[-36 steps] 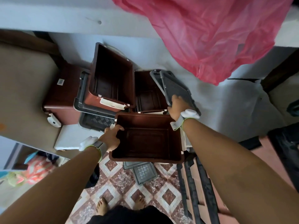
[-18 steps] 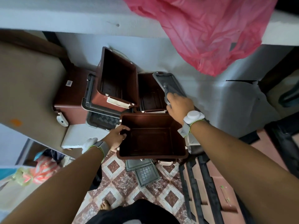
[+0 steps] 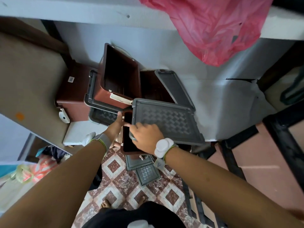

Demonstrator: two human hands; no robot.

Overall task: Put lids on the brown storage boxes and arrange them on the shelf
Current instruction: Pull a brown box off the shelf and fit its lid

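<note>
- A grey lid [image 3: 166, 121] is held by the right hand [image 3: 145, 139] at its near left corner, with the fingers curled around the edge.
- The lid is laid over most of the near box [image 3: 127, 139], a little tilted, so only a dark strip of the box is left open on the left side.
- The left hand [image 3: 116, 127] is pressed flat against the left wall of that box, with the fingers held straight and nothing gripped.
- A white band [image 3: 163, 148] is worn on the right wrist.
- Behind the near box, a second box [image 3: 120, 79] is tipped on its side, with its open mouth seen from above.
- To its right a third box [image 3: 153, 88] is seen, with another grey lid [image 3: 175, 86] leaned on its right edge.
- A closed brown box [image 3: 72, 94] is placed at the far left, beside the tipped one.
- More grey lids [image 3: 144, 170] are left on the tiled floor [image 3: 118, 183] below the near box.
- A pink bag [image 3: 212, 25] is hung over the white ledge [image 3: 82, 12] above.
</note>
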